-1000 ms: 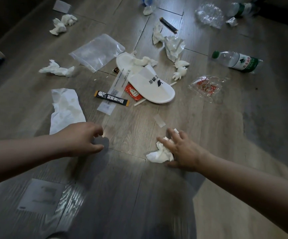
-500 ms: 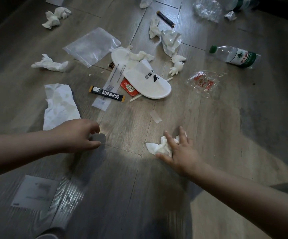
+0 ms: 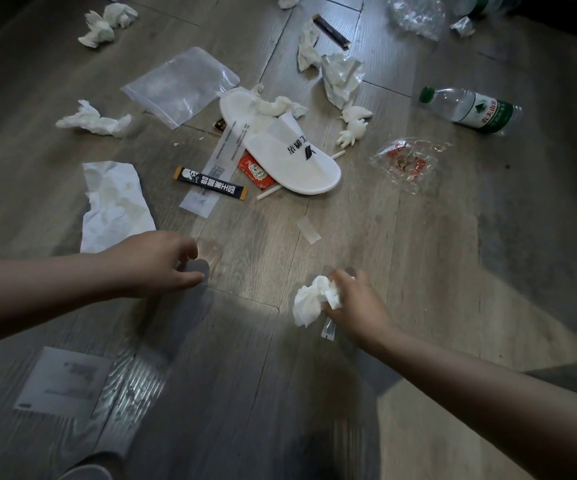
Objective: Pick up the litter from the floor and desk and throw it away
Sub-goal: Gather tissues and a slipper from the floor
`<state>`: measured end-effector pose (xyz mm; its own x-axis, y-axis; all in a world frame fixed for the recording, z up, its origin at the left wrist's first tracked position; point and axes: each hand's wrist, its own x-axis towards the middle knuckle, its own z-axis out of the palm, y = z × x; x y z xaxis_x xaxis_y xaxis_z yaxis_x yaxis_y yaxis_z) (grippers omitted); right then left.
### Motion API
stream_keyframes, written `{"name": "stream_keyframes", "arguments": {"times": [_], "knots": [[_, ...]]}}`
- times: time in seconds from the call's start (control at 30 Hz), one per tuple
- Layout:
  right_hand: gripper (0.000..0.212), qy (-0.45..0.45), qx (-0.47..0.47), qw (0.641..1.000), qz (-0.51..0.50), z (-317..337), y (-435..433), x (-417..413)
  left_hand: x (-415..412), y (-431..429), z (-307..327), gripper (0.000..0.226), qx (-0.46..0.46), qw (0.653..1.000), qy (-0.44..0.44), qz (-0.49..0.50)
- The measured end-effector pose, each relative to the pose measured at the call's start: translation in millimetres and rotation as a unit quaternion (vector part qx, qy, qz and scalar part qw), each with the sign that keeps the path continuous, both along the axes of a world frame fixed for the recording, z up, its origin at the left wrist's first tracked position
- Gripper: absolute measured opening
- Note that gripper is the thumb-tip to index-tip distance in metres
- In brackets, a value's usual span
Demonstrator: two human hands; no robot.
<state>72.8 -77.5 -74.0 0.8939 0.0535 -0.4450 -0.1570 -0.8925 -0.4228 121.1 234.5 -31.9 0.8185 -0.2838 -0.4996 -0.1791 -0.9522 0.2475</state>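
Note:
My right hand (image 3: 356,306) grips a crumpled white tissue (image 3: 309,301) just above the wooden floor, fingers curled round it; a small clear wrapper (image 3: 328,329) pokes out below the hand. My left hand (image 3: 155,265) hovers to the left with loosely curled fingers and holds nothing. Just beyond it lies a flattened white napkin (image 3: 114,202). Further out are a black sachet (image 3: 211,183), a red ketchup packet (image 3: 256,171), a white slipper (image 3: 290,157) and a clear zip bag (image 3: 183,84).
More crumpled tissues (image 3: 93,121) lie scattered across the floor, with a plastic bottle (image 3: 470,109) and a red-printed clear wrapper (image 3: 408,162) at the right. A small tape strip (image 3: 308,230) lies ahead. A paper slip (image 3: 62,382) sits near left.
My right hand has closed round the tissue and lifted it slightly toward me. My left hand has barely moved.

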Motion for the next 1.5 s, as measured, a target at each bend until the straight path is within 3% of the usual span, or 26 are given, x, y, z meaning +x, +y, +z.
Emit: {"name": "stream_keyframes", "arguments": {"times": [0.27,0.4,0.5,0.6,0.7,0.77,0.87,0.9,0.97,1.03,1.1,1.43,1.5], "knots": [[0.062,0.02,0.124,0.989,-0.083,10,0,40,-1,5,-1,0.04,-0.009,1.0,0.006,0.013],[0.045,-0.024,0.122,0.991,-0.058,17,12,62,-1,9,-1,0.038,-0.005,1.0,0.002,0.016],[0.031,-0.071,0.066,0.995,-0.028,23,14,77,1,11,-1,0.036,-0.012,1.0,-0.001,0.017],[0.043,-0.062,-0.039,0.997,-0.006,27,10,90,2,13,0,0.034,-0.015,1.0,-0.005,0.018],[0.035,-0.062,-0.19,0.979,0.048,30,1,100,3,13,0,0.033,-0.018,1.0,-0.006,0.02],[0.032,-0.049,-0.236,0.967,0.078,32,-4,103,3,13,0,0.034,-0.019,1.0,-0.005,0.02],[0.071,-0.016,-0.224,0.967,0.122,34,-5,102,4,13,1,0.034,-0.021,1.0,-0.002,0.019],[0.072,-0.023,-0.225,0.963,0.147,34,-3,100,4,13,1,0.035,-0.021,1.0,-0.002,0.019],[0.052,-0.041,-0.21,0.958,0.192,32,2,97,4,13,0,0.035,-0.022,1.0,-0.001,0.021],[0.032,-0.058,-0.186,0.96,0.2,30,6,97,4,12,0,0.036,-0.022,1.0,0.001,0.022],[0.027,-0.07,-0.168,0.965,0.189,28,10,98,4,12,0,0.037,-0.021,1.0,0.002,0.023],[0.076,-0.064,-0.149,0.982,0.1,13,26,101,7,12,-1,0.036,-0.02,0.999,0.015,0.033],[0.075,-0.054,-0.147,0.983,0.091,11,31,103,8,11,-2,0.037,-0.022,0.999,0.013,0.035]]}}
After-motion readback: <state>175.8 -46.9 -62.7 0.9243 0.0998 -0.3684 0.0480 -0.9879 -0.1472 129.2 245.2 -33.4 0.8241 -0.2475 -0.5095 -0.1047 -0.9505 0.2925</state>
